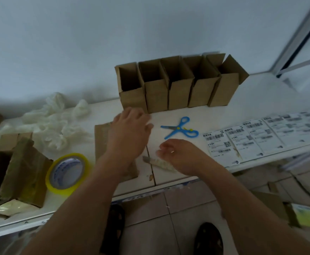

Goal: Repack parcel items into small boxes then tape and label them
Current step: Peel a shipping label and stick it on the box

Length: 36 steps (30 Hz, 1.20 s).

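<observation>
- Left hand [130,126] spread with relaxed fingers over a flat cardboard piece [102,142] in the middle of the desk [257,92], grasping nothing; blurred, so touching or hovering cannot be told.
- Right hand [176,155] near the front edge, fingers loosely curled, seemingly with nothing in it; just beside a small pale wrapped item [159,162] lying on the desk, contact not clear.
- Five small boxes [176,83] standing in one row at the back edge against the wall, touching each other, top flaps up, insides dark and apparently not yet filled.
- Blue scissors [180,128] flat between the boxes and the right hand, blades partly apart.
- Yellow-edged tape roll [67,173] at the front left, beside a torn-open parcel box [18,168] at the left edge.
- White crumpled packing material [54,122] heaped behind the tape, toward the back left.
- Printed shipping labels [261,137] fanned along the right front edge, overlapping.
- Step in hand, as a judgement: still repacking, probably forming one more box from the flat piece; taping and labelling not yet begun.
- Next move calls for gripping the flat piece with both hands and opening it upright.
</observation>
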Tool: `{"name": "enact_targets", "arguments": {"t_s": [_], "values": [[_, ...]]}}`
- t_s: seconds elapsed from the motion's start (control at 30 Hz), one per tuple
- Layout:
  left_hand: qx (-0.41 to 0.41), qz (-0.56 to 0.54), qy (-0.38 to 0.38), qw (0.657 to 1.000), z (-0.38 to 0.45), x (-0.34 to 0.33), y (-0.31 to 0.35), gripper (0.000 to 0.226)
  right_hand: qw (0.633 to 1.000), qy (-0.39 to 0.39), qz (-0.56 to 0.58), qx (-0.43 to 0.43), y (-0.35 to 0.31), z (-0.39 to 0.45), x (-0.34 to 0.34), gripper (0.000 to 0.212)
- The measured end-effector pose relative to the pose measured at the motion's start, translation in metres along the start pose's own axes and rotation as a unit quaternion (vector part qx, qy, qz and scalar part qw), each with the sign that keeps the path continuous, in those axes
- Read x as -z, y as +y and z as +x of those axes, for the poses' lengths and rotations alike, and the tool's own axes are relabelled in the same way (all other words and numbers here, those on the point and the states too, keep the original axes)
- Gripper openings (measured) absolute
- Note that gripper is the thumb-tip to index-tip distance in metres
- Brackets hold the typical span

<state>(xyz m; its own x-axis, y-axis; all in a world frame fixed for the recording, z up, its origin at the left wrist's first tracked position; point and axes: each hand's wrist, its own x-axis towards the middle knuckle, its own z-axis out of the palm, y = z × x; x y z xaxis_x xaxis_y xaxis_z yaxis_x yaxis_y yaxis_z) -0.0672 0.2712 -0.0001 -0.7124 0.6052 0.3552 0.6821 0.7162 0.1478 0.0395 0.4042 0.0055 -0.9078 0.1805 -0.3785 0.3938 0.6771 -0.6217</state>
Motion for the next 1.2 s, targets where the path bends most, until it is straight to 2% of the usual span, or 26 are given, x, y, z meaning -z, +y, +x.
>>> {"name": "enact_targets", "arguments": {"t_s": [0.13,0.23,0.37,0.5,0.73,0.8,0.9,1.0,1.2], "values": [[-0.124,0.009,-0.01,0.992,-0.003,-0.029,0.05,0.024,0.987,0.114,-0.088,-0.065,0.061,-0.006,0.034,0.033],[-0.177,0.034,-0.034,0.983,-0.002,-0.055,0.081,0.017,0.969,0.18,-0.085,-0.147,0.11,-0.014,0.048,0.043],[-0.21,0.031,-0.045,0.976,0.0,-0.084,0.11,0.013,0.948,0.213,-0.095,-0.217,0.154,-0.016,0.049,0.058],[-0.237,0.04,-0.063,0.969,0.001,-0.098,0.127,0.012,0.942,0.219,-0.096,-0.236,0.163,-0.01,0.049,0.063],[-0.228,0.039,-0.064,0.971,0.002,-0.105,0.136,0.038,0.94,0.237,-0.075,-0.233,0.171,-0.002,0.044,0.049],[-0.219,0.044,-0.078,0.972,0.002,-0.103,0.133,0.036,0.942,0.233,-0.058,-0.237,0.172,-0.001,0.044,0.053],[-0.206,0.04,-0.091,0.974,0.002,-0.097,0.13,0.02,0.939,0.247,-0.053,-0.233,0.167,0.0,0.042,0.065],[-0.187,0.04,-0.093,0.977,-0.002,-0.088,0.128,0.028,0.935,0.254,-0.06,-0.242,0.163,0.006,0.039,0.075],[-0.163,0.036,-0.144,0.975,-0.009,-0.072,0.119,0.035,0.936,0.252,-0.012,-0.245,0.161,0.016,0.042,0.061]]}}
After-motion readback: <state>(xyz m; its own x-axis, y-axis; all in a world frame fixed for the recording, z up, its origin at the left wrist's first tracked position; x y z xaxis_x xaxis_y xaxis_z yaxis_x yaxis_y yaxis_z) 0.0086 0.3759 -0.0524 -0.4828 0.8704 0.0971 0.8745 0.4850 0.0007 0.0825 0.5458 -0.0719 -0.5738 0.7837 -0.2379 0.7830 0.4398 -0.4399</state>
